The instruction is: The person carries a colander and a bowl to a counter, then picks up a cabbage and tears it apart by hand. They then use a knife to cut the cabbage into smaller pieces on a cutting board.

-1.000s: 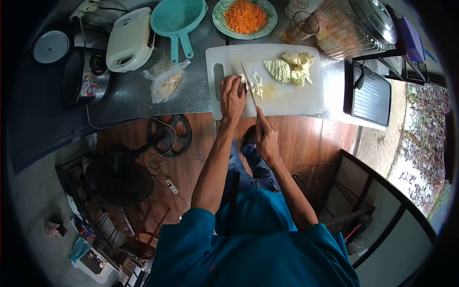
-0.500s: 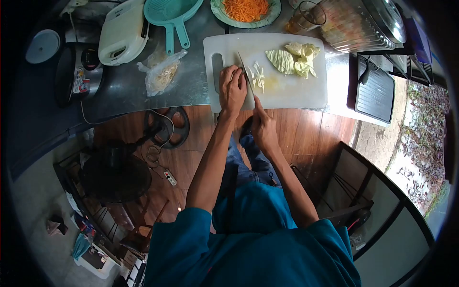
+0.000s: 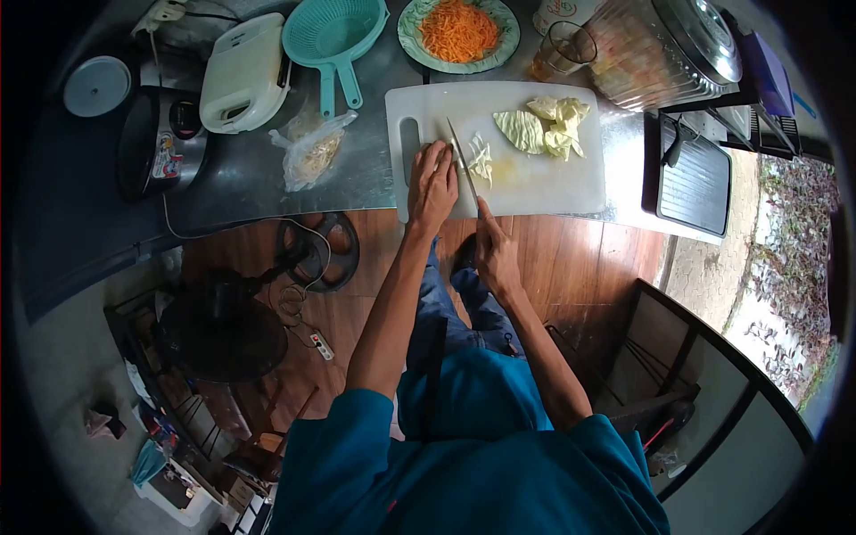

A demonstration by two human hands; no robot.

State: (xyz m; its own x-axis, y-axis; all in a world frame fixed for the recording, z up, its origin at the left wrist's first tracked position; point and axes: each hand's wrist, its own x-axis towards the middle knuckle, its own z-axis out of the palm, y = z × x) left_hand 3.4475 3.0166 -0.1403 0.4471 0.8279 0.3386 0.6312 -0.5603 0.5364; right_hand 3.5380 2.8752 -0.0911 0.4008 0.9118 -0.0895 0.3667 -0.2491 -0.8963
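Note:
My right hand point(image 3: 496, 252) grips a kitchen knife point(image 3: 463, 164) by its handle at the near edge of the white cutting board point(image 3: 571, 192). The blade slants up and left across the board. Left of the blade, my left hand point(image 3: 433, 189) presses down with its fingers together, on a cabbage piece that is mostly hidden beneath them. Thin cabbage strips point(image 3: 481, 163) lie right against the other side of the blade. Larger cabbage leaves point(image 3: 562, 129) rest on the board's far right part.
Behind the board stands a plate point(image 3: 408, 45) of shredded carrot point(image 3: 459, 29). A glass point(image 3: 562, 52) and a large clear container point(image 3: 629, 58) are at back right, a grill pan point(image 3: 695, 183) at right. Leftward lie a plastic bag point(image 3: 312, 159), a green strainer point(image 3: 334, 36) and a white sandwich maker point(image 3: 245, 80).
The view has tilted, so the counter sits lower in the picture. The knife's tip has shifted slightly relative to the left hand; both hands keep their places on and by the board.

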